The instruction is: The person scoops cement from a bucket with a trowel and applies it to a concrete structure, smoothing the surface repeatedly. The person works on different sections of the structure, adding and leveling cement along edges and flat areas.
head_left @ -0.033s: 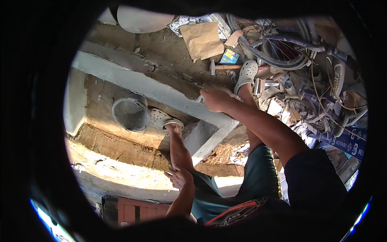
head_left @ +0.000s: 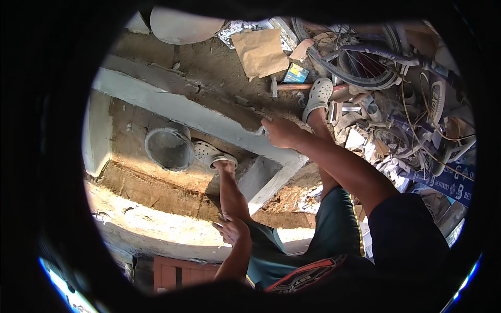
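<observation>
My right hand [head_left: 284,132] is at the top edge of a low grey plastered wall [head_left: 182,108], close to its rough brown top. Its fingers are curled closed, the index finger toward the edge; whatever they hold, if anything, is hidden under the hand. My left hand [head_left: 233,230] rests by my left knee, fingers stretched out and apart, with nothing in it. A round bucket [head_left: 183,136] with grey material inside stands left of my left foot, which wears a pale clog [head_left: 207,153]. My other clog [head_left: 320,93] is on the wall's far side.
Beyond the wall lie a hammer [head_left: 292,86], a brown paper sheet [head_left: 261,50] and a small blue-yellow packet [head_left: 296,74]. A bicycle wheel [head_left: 360,62], cables and rubble crowd the right. A pale round object [head_left: 185,25] is at the back left.
My right hand has shifted slightly right and nearer along the wall edge. My left hand stays in place.
</observation>
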The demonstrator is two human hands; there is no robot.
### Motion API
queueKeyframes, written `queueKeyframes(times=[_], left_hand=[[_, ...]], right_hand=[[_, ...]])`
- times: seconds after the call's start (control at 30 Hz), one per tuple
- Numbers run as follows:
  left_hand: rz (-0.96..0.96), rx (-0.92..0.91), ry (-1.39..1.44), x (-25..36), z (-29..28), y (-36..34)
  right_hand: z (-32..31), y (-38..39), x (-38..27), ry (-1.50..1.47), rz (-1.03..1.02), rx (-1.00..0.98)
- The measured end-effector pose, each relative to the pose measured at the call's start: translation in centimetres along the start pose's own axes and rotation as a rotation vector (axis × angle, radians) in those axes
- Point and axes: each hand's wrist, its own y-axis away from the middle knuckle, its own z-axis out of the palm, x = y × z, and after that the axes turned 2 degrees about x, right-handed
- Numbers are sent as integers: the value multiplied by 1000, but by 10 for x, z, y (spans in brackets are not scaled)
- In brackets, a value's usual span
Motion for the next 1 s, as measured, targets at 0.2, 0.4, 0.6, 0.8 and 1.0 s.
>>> queueKeyframes(times=[0.2,0.4,0.6,0.8,1.0], left_hand=[[18,45,3,13,5,-5],[9,-2,-1,12,11,-3],[-20,-58,12,10,20,0],[-21,-63,33,9,23,4],[-14,-45,63,7,17,1]], right_hand=[[49,71,81,-38,39,111],[36,42,105,-665,502,-228],[-6,-67,40,-885,334,-264],[-48,-99,-36,-889,173,-218],[-30,-78,-54,-348,-229,339]])
